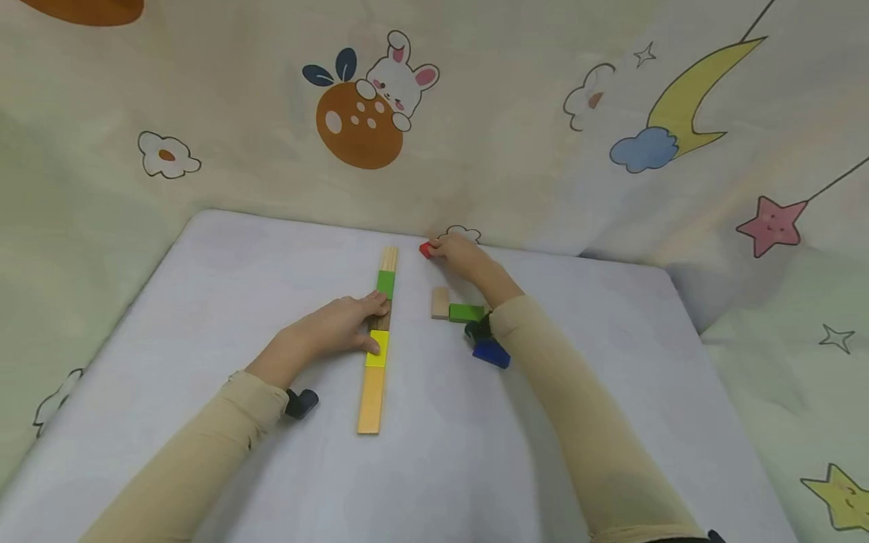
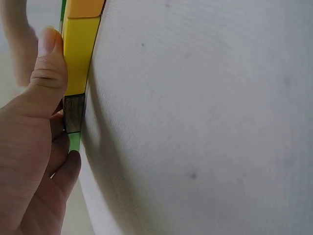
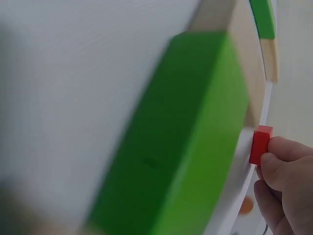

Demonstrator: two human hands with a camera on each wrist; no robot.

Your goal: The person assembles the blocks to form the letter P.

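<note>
A straight row of blocks runs away from me: a pale orange block (image 1: 370, 400), a yellow block (image 1: 382, 351), a dark brown block (image 1: 383, 320), a green block (image 1: 385, 283) and pale striped wood (image 1: 389, 259) at the far end. From the left side, my left hand (image 1: 334, 324) rests on the row, its thumb along the yellow block (image 2: 80, 58) and its fingers by the dark brown block (image 2: 74, 113). Near the table's far edge my right hand (image 1: 462, 255) pinches a small red block (image 3: 259, 147) between thumb and finger, right of the row's far end.
Right of the row lie a light wooden block (image 1: 440, 303), another green block (image 1: 465, 313) and a blue block (image 1: 492, 353), close under my right forearm. The white table (image 1: 434, 467) meets a printed cloth backdrop (image 1: 489, 166) at its far edge.
</note>
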